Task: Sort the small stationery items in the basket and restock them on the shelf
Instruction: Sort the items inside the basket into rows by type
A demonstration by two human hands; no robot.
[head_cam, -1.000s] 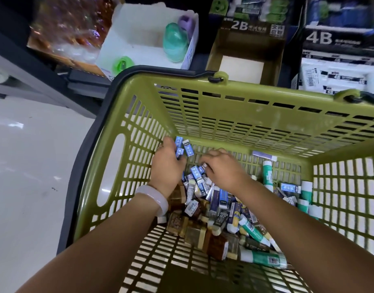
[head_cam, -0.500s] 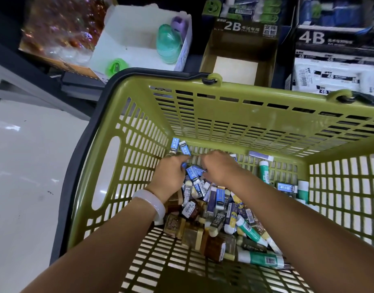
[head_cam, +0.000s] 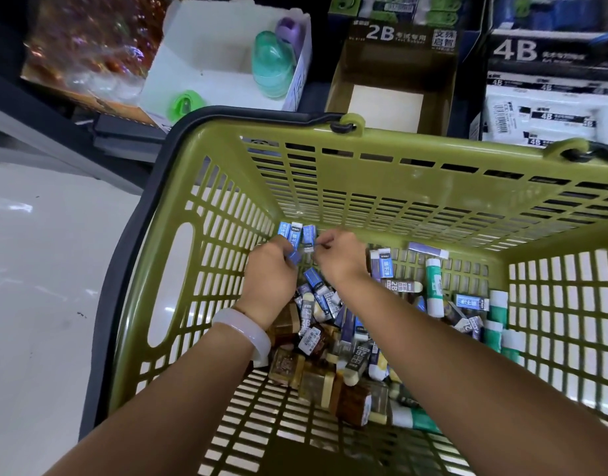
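our left hand [head_cam: 270, 269] now grips three blue erasers [head_cam: 297, 233], one more than before. our right hand [head_cam: 340, 257] pinches the newest one, inside the green basket [head_cam: 398, 146].

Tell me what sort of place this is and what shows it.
Most likely a stationery shop aisle. A green shopping basket holds a pile of packaged erasers and glue sticks, and just beyond it stand retail display boxes marked 2B and 4B.
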